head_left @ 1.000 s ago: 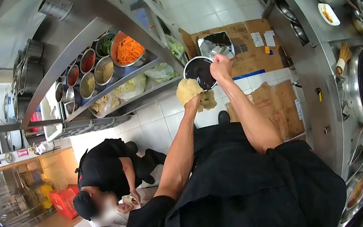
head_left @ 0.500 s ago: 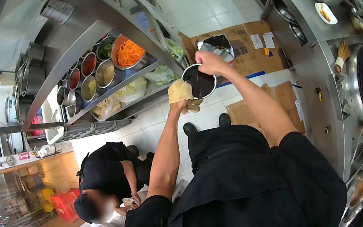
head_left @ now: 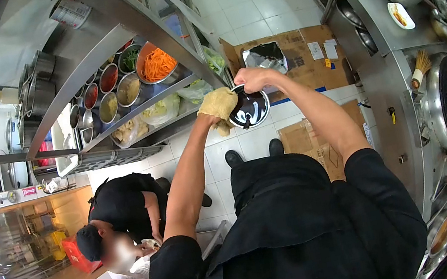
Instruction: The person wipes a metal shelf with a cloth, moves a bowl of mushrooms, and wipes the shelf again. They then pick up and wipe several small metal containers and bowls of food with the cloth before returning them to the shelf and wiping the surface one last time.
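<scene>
A round metal pot [head_left: 250,112] with dark, shiny liquid inside is held out in front of my body, above the floor. My right hand [head_left: 256,78] is closed on its far rim. A tan cloth [head_left: 217,104] covers most of my left hand [head_left: 214,118] and touches the pot's left side. The cloth hides my left fingers, so I cannot see how they are bent.
At left, a metal shelf [head_left: 151,101] carries tubs of vegetables, with shredded carrot [head_left: 159,64] nearest. Cardboard [head_left: 299,60] and an open foil-lined box [head_left: 266,59] lie ahead. A stove counter [head_left: 380,112] runs along the right. A co-worker [head_left: 128,207] bends at lower left.
The pot has shifted slightly right and down, and bright reflections now show on its liquid. My left hand and cloth have tilted toward it. The co-worker has leaned lower and left.
</scene>
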The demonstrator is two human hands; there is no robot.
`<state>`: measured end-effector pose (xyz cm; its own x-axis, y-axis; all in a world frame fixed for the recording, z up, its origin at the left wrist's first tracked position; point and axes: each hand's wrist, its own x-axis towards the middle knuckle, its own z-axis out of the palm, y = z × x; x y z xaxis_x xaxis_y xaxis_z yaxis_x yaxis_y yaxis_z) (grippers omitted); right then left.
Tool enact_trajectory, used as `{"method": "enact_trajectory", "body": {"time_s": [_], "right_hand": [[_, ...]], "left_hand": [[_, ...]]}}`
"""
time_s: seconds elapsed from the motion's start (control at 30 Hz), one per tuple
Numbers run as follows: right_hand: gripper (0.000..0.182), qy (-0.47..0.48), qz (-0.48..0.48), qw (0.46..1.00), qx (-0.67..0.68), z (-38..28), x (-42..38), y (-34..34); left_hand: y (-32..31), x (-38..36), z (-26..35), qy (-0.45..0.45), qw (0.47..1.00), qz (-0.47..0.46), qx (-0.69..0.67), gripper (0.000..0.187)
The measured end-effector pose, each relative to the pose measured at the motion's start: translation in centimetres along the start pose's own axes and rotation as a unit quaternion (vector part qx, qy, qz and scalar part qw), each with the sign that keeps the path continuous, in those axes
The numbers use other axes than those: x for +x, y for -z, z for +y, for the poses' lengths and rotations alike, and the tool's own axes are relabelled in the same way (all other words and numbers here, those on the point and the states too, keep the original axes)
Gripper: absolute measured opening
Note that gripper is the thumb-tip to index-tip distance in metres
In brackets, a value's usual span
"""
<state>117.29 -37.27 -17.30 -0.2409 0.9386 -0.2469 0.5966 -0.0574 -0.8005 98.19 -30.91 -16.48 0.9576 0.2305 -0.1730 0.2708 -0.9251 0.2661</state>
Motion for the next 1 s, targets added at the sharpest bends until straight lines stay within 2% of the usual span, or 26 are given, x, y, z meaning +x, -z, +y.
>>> {"method": "enact_trajectory", "body": {"time_s": [0.03, 0.1, 0.13, 0.17, 0.2, 0.23, 0.37, 0.43, 0.57, 0.63, 0.7, 0.77, 0.87, 0.93, 0.97, 1.0], "right_hand": [[0.009, -0.016, -0.016, 1.0, 0.007, 0.0, 0.1, -0.2], [0.01, -0.032, -0.032, 0.999, 0.015, -0.2, 0.1, -0.5], [0.011, -0.035, -0.035, 0.998, 0.042, -0.3, 0.0, -0.7], [0.012, -0.038, -0.038, 0.996, 0.069, -1.0, -0.4, -0.8], [0.015, -0.086, -0.059, 0.994, 0.046, -2.2, -1.2, 0.1], [0.015, -0.087, -0.057, 0.994, 0.046, -2.0, -1.2, 0.0], [0.01, -0.027, 0.026, 0.998, 0.053, -0.6, -0.9, -0.7], [0.008, -0.007, 0.059, 0.998, 0.037, 0.0, -0.8, -0.7], [0.005, -0.041, 0.137, 0.989, 0.042, 0.6, -1.0, -0.4], [0.006, -0.054, 0.17, 0.983, 0.05, 0.6, -1.2, -0.5], [0.006, -0.119, 0.236, 0.956, 0.125, 0.4, -1.4, -0.8], [0.006, -0.125, 0.272, 0.941, 0.156, 0.6, -1.5, -1.2], [0.005, -0.146, 0.333, 0.91, 0.201, 1.4, -0.8, -2.0], [0.006, -0.173, 0.375, 0.883, 0.221, 2.4, -0.1, -2.8], [0.006, -0.173, 0.375, 0.883, 0.222, 2.6, 0.2, -3.1], [0.007, -0.193, 0.394, 0.869, 0.229, 2.6, 0.4, -3.4]], "left_hand": [[0.5, 0.3, 0.1, 0.0, 1.0, 0.0, 0.0, 0.023], [0.9, 1.1, -0.1, -0.072, 0.996, 0.046, 0.024, 0.022], [0.9, 1.9, 0.3, -0.029, 0.999, 0.024, -0.004, 0.018], [1.1, 2.1, 0.1, -0.031, 0.999, 0.024, -0.002, 0.018], [1.2, 2.2, 0.0, -0.074, 0.996, 0.028, 0.038, 0.018], [1.3, 2.3, -0.1, -0.117, 0.99, 0.031, 0.078, 0.02], [1.9, 2.9, 0.9, -0.11, 0.988, -0.004, 0.108, 0.017], [1.7, 2.9, 1.2, -0.069, 0.987, -0.037, 0.14, 0.017], [1.7, 3.1, 1.2, -0.032, 0.991, -0.025, 0.124, 0.016], [2.4, 2.8, 1.6, 0.025, 0.993, -0.019, 0.11, 0.016], [1.4, 2.7, 0.6, 0.036, 0.994, 0.006, 0.106, 0.016], [0.9, 2.7, 0.2, 0.048, 0.993, 0.032, 0.102, 0.016], [0.4, 2.6, 0.8, 0.105, 0.989, 0.054, 0.092, 0.017], [-0.3, 2.4, 0.9, 0.174, 0.981, 0.057, 0.072, 0.016], [-1.1, 2.2, 0.7, 0.174, 0.98, 0.056, 0.073, 0.016], [-2.2, 1.8, 0.4, 0.171, 0.978, 0.104, 0.055, 0.017]]}}
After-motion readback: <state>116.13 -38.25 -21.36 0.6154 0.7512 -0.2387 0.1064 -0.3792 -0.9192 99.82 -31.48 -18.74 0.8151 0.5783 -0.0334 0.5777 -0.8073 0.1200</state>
